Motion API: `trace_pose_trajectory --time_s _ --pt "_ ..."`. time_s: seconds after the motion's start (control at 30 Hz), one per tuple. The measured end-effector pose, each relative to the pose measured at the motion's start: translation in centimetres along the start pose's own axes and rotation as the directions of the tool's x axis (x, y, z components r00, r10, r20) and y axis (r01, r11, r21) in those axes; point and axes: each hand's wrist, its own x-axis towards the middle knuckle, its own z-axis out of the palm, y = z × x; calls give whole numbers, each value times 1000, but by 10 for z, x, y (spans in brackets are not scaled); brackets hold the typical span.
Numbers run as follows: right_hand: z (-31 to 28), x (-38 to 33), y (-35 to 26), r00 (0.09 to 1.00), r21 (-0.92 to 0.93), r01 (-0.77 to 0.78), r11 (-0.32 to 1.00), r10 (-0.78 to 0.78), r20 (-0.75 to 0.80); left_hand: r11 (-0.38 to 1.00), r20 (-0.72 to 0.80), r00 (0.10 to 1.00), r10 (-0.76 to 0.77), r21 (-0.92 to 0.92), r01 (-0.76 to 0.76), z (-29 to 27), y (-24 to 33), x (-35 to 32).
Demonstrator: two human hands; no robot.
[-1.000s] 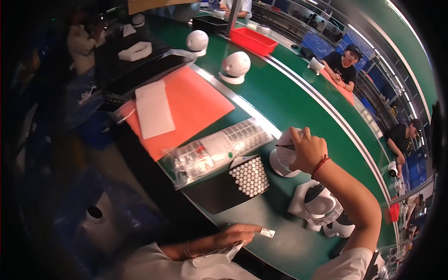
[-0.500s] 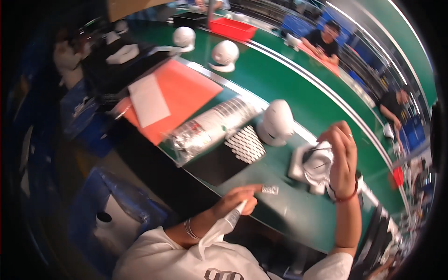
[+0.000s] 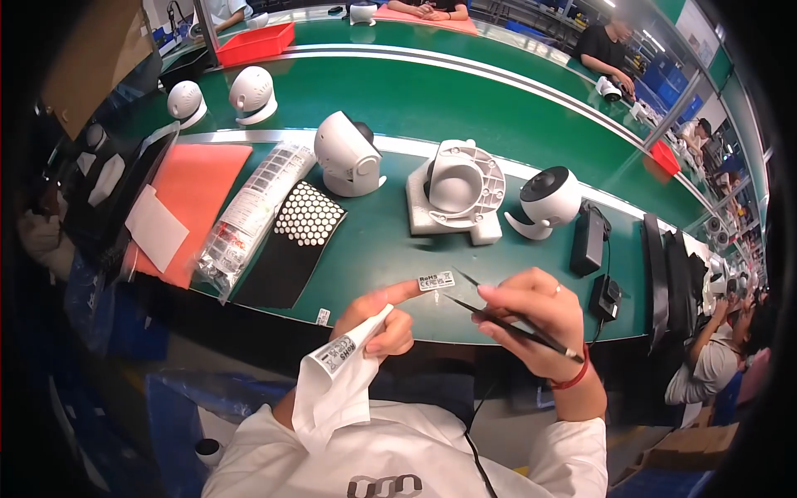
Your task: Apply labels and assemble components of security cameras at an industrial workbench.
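Observation:
My left hand grips a white strip of label backing paper that hangs down toward my chest. A small grey sticker sits on its outstretched index fingertip. My right hand holds thin black tweezers, their tip just right of the sticker. Both hands hover at the near edge of the green bench. Beyond them stand a white round camera body, a white foam cradle with a round shell, and a white ball-shaped camera.
A black sheet of white round dots, a plastic-wrapped label roll and an orange mat lie at left. A black power adapter sits at right. Two more white cameras and a red tray are farther back. Other people work along the line.
My right hand came back from the white camera parts and now holds tweezers in front of me. My left hand lifted, with a sticker on its fingertip. The view swung down and left.

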Motion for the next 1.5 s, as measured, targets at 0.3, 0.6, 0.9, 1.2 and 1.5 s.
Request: trace_pose_trajectory --time_s 0.3,0.6,0.9,1.2,1.5 --pt "13 -4 13 893 -313 392 865 -439 -95 986 -12 999 -43 162 45 9 -2 -1" --pt "14 -4 20 883 -331 411 849 -461 -84 976 -189 982 -29 205 69 26 -2 0" --pt "13 3 30 905 -274 351 895 -400 -146 708 -330 944 30 673 213 22 8 9" --pt "3 29 88 913 -472 381 795 -404 56 721 -409 893 189 675 157 -45 -9 1" --pt "-1 43 122 940 -435 336 836 -329 94 636 -397 897 193 747 194 -55 -7 -6"
